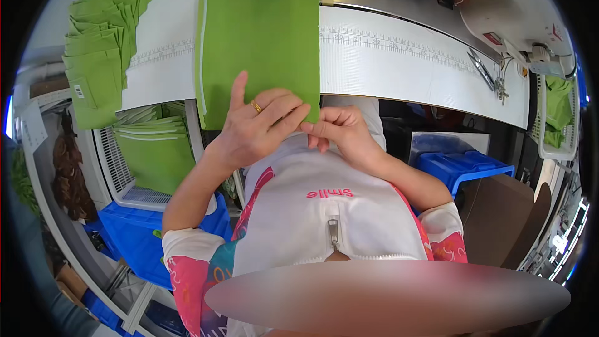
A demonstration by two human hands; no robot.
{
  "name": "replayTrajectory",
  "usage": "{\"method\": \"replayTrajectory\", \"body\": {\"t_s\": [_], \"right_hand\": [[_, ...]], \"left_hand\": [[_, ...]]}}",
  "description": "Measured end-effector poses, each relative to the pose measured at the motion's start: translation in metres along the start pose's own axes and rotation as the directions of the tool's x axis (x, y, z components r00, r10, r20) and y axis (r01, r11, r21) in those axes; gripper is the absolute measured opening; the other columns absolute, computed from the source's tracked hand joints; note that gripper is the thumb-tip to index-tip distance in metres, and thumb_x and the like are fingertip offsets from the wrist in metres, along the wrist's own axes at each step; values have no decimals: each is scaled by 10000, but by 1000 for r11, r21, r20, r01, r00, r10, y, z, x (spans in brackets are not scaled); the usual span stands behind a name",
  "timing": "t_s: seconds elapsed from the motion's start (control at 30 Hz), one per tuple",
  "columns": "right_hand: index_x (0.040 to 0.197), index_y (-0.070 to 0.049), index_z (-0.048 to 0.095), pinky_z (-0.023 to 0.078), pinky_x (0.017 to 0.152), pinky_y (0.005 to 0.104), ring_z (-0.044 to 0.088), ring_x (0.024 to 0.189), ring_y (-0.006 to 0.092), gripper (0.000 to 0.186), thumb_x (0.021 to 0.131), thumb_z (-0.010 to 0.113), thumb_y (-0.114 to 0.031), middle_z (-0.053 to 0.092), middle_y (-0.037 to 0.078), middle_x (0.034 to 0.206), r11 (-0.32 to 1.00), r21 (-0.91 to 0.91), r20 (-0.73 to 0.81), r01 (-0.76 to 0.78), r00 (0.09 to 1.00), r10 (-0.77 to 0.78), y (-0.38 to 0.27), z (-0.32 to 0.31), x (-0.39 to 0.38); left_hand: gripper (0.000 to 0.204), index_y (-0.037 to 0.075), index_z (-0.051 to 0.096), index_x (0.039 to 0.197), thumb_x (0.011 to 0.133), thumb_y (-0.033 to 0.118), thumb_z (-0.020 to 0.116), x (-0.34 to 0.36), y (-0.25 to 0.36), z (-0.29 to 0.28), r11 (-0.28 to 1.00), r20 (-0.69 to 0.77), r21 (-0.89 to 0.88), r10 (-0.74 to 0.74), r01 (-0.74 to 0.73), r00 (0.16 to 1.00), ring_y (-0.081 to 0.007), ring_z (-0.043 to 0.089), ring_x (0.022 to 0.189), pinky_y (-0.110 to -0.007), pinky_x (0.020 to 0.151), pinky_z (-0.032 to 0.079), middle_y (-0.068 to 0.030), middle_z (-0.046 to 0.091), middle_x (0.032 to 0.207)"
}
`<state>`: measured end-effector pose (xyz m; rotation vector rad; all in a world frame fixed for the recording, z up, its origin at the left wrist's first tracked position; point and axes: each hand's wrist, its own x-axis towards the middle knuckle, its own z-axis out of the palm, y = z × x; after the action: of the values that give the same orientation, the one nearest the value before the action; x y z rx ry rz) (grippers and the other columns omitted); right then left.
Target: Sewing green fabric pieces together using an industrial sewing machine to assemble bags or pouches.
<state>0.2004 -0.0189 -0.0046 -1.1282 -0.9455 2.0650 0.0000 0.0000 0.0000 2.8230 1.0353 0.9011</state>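
A green fabric piece [259,31] with a white strip along its left edge lies over the white worktop and hangs slightly past its near edge. At its near right corner my left hand [262,122], with a ring on one finger, pinches the cloth; one finger sticks up away from the others. My right hand [346,132] is closed on the same corner, its thumb and forefinger meeting the left fingertips. What lies exactly between the fingertips is hidden.
Overlapping green pieces [100,50] lie at the left. Below them a white basket [109,165] holds folded green cloth. At right are scissors [482,70], a white machine body [524,6], a blue bin [465,165] and another white basket [556,150]. A printed ruler [399,42] crosses the worktop.
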Motion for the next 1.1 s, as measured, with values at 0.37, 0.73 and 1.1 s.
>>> {"method": "replayTrajectory", "body": {"t_s": [0.37, 0.73, 1.1], "right_hand": [[909, -1, 675, 458, 559, 235, 592, 640, 105, 140, 853, 660, -129, 644, 29, 726, 934, -328, -64, 140, 983, -170, -22, -14, -24], [928, -44, 647, 447, 595, 282, 558, 721, 166, 292, 637, 665, -74, 626, 54, 1004, -301, -838, 496, 455, 406, -768, -26, -22, -6], [867, 26, 628, 415, 583, 285, 563, 688, 180, 246, 635, 642, -57, 639, 108, 897, -336, -763, 599, 552, 407, -690, -28, -15, 3]], "left_hand": [[202, 126, 671, 919, 720, 99, 697, 7, -1, 5, 997, -182, 20, 72, -70, 981, -145, 642, 822, -519, 1127, 92, 22, 611, 859], [121, 128, 689, 842, 729, 90, 668, 12, 1, 4, 996, -192, 39, 88, -82, 977, -107, 624, 819, -539, 1107, 120, 38, 602, 874], [163, 95, 692, 888, 728, 117, 674, 9, -6, -7, 1000, -61, 8, -1, 1, 998, -170, 616, 923, -517, 1000, 323, -10, 651, 1021]]}}
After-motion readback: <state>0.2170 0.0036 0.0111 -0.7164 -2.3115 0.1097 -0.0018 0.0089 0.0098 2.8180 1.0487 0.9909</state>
